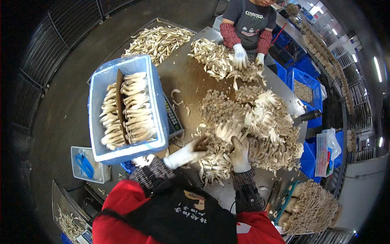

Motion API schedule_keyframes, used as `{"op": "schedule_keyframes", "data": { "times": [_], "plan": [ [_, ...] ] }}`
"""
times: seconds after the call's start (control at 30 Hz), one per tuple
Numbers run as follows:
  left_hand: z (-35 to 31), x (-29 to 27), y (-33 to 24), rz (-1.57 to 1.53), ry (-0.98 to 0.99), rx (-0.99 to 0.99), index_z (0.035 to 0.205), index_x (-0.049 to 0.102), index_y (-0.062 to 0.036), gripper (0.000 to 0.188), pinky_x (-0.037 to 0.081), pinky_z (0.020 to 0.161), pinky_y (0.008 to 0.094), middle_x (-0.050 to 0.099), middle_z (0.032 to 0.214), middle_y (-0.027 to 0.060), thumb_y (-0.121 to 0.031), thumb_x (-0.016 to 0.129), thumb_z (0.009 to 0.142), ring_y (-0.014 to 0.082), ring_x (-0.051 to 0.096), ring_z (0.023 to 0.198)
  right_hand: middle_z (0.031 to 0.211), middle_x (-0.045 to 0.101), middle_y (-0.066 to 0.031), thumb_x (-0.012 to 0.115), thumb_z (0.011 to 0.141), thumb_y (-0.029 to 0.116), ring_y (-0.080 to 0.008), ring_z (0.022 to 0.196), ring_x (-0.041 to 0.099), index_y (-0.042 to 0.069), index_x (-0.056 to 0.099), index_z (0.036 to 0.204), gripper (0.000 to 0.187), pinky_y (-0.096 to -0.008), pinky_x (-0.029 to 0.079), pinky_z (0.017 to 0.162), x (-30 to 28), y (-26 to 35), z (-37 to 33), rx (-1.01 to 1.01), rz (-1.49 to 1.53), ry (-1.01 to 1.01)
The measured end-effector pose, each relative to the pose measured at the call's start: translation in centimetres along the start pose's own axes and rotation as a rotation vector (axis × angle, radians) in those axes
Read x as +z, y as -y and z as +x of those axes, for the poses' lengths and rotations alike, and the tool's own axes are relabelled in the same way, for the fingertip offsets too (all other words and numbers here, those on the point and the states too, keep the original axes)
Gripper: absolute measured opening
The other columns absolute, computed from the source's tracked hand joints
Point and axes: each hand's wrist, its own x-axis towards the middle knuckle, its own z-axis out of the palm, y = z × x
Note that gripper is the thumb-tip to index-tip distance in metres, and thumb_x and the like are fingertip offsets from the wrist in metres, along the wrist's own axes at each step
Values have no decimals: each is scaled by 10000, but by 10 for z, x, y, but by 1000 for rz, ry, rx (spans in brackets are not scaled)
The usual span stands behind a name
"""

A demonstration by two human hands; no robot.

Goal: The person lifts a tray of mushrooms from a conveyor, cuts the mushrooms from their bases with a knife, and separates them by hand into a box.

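Note:
A heap of brown-capped, white-stemmed mushrooms lies on the metal table before me, partly in whole clumps. My left hand, in a white glove with darkened fingers, reaches in from the left, its fingers stretched toward the near edge of the heap. My right hand, gloved alike, points away from me with fingers out, touching the mushrooms beside it. Between and just beyond both hands is a pale-stemmed clump. Loose mushrooms lie in front of it. Neither hand visibly grips anything.
At left stands a blue-lined box with rows of mushrooms and a brown divider, over a scale. Across the table a co-worker's gloved hands handle mushrooms. Blue crates stand at right; a mushroom block sits near right.

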Motion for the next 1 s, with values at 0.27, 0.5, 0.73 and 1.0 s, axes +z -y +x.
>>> {"op": "schedule_keyframes", "data": {
  "times": [0.27, 0.5, 0.73, 1.0],
  "plan": [
    [8, 65, -13, -531, -310, 242, 1477, 281, -25, 777, 454, 1023, 313, 488, 1374, 80, 9, 716, 835, 182, 482, 1269, 1175, 653, -131, 703, 851, -16, -198, 1063, 622, -48, 584, 1231, 399, -334, 524, 890, 19, 54, -58, 177, 368, -189],
    [-18, 89, -24, -362, -504, 368, 1434, 290, 5, 765, 470, 1028, 361, 489, 1360, 135, 54, 720, 803, 227, 510, 1260, 1106, 646, -103, 702, 839, -56, -190, 971, 618, -22, 601, 1073, 257, -315, 509, 859, 42, 51, -99, 160, 470, -324],
    [-34, 80, -3, -705, -407, 361, 1496, 209, -104, 908, 484, 1053, 421, 441, 1451, 122, -56, 788, 799, 269, 483, 1318, 1149, 609, -145, 697, 879, 35, -213, 970, 597, -38, 563, 1127, 291, -328, 532, 877, 39, 36, -95, 176, 711, -511],
    [-32, 72, 1, -497, -188, 257, 1546, 159, -136, 944, 434, 1077, 396, 408, 1475, 122, -123, 754, 813, 262, 464, 1326, 1286, 562, -181, 731, 832, 158, -300, 1162, 590, -17, 450, 1349, 614, -402, 524, 975, 35, 67, -100, -74, 195, -196]
  ]
}}
